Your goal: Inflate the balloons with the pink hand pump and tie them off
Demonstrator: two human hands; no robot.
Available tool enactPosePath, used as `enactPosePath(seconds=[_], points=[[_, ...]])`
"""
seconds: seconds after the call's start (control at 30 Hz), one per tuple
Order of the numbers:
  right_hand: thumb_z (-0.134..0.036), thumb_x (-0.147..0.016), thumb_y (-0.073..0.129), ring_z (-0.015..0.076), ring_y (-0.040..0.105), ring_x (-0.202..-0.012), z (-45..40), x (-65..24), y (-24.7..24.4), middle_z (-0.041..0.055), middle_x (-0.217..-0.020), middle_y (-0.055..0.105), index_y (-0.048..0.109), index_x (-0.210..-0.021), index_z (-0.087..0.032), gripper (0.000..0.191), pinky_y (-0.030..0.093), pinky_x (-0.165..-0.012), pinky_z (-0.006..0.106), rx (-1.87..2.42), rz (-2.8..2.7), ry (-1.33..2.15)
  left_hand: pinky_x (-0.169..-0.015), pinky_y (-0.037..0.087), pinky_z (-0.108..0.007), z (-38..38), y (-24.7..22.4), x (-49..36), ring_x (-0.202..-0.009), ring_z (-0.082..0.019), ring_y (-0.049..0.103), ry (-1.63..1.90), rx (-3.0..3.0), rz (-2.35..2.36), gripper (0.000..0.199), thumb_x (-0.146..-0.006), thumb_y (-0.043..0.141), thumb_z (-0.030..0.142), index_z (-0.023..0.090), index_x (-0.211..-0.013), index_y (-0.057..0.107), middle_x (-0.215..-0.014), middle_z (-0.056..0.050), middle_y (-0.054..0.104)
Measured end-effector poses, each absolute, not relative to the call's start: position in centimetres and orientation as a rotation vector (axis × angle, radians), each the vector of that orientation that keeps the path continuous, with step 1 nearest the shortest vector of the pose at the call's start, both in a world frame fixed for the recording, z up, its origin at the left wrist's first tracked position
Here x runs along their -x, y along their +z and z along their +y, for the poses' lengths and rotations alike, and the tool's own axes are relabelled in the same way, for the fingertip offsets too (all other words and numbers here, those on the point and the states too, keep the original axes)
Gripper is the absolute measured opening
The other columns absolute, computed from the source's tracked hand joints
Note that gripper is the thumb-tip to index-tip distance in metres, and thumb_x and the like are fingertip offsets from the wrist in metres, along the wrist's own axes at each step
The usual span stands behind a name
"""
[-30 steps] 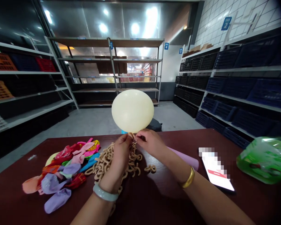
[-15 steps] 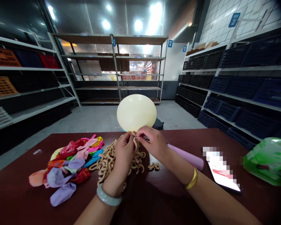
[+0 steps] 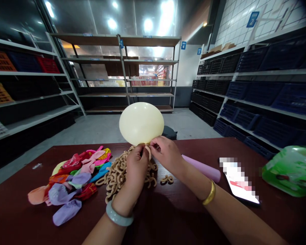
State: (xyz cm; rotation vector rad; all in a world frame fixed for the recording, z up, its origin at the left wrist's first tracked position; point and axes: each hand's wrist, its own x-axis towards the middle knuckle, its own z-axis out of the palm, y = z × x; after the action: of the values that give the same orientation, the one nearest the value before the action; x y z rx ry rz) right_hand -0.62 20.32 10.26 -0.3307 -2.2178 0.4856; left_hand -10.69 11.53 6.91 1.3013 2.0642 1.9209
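Note:
A pale yellow inflated balloon (image 3: 141,123) stands above the far edge of the table, its neck down between my fingertips. My left hand (image 3: 137,163), with a jade bangle at the wrist, pinches at the neck from the left. From the right, my right hand (image 3: 166,152) has its fingers closed at the same spot; a gold bracelet circles that wrist. A beige loop hangs between the two hands. Under and beside my left hand lies a heap of beige loops (image 3: 116,173). The exact grip at the neck is too small to make out.
Uninflated coloured balloons (image 3: 76,177) lie at the left of the dark red table (image 3: 168,217). A few beige loops (image 3: 167,179), a pink-purple cylinder (image 3: 202,167), a phone (image 3: 239,185) and a green pouch (image 3: 290,172) are on the right. Shelves (image 3: 122,41) stand beyond.
The balloon has tipped and shifted a little to the left. Both hands remain at its neck, with only slight finger movement. The whole view has shifted slightly.

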Motion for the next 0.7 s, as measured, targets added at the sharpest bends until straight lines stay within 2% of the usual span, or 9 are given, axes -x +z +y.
enactPosePath(seconds=[0.1,0.27,0.53,0.7], points=[[-0.015,-0.083,0.056,0.0183,0.056,-0.076,19.93,0.89,9.83,0.0049,-0.08,0.062,0.057,-0.081,-0.018,0.004,0.041,-0.071,0.029,0.397,-2.155,0.361,-0.069,0.043,-0.026,11.57,7.17,10.32,-0.073,-0.018,0.059,1.942,-1.276,1.976,0.019,-0.087,0.05,0.029,0.018,-0.086,0.066,-0.077,-0.003,0.065],[-0.014,-0.083,0.056,0.0193,0.055,-0.076,19.59,0.77,10.0,0.0056,-0.08,0.06,0.056,-0.081,-0.018,0.004,0.042,-0.07,0.029,0.381,-2.1,0.293,-0.07,0.042,-0.026,11.59,7.26,10.28,-0.075,-0.018,0.057,1.967,-1.352,1.89,0.017,-0.087,0.05,0.027,0.019,-0.083,0.065,-0.075,-0.002,0.063],[-0.017,-0.088,0.054,0.0186,0.058,-0.083,19.78,0.16,10.52,0.0062,-0.087,0.063,0.06,-0.087,-0.019,0.006,0.046,-0.076,0.03,0.288,-2.095,0.486,-0.067,0.038,-0.025,11.42,7.23,10.74,-0.07,-0.016,0.051,1.99,-1.437,1.843,0.014,-0.088,0.052,0.027,0.019,-0.083,0.062,-0.074,-0.001,0.059],[-0.017,-0.083,0.059,0.0183,0.06,-0.085,19.9,0.5,10.57,0.0055,-0.09,0.066,0.062,-0.087,-0.02,0.006,0.048,-0.073,0.03,0.342,-2.055,0.645,-0.065,0.037,-0.024,11.04,7.54,10.93,-0.069,-0.016,0.051,1.985,-1.46,1.893,0.014,-0.087,0.053,0.027,0.019,-0.084,0.064,-0.072,-0.001,0.058]])
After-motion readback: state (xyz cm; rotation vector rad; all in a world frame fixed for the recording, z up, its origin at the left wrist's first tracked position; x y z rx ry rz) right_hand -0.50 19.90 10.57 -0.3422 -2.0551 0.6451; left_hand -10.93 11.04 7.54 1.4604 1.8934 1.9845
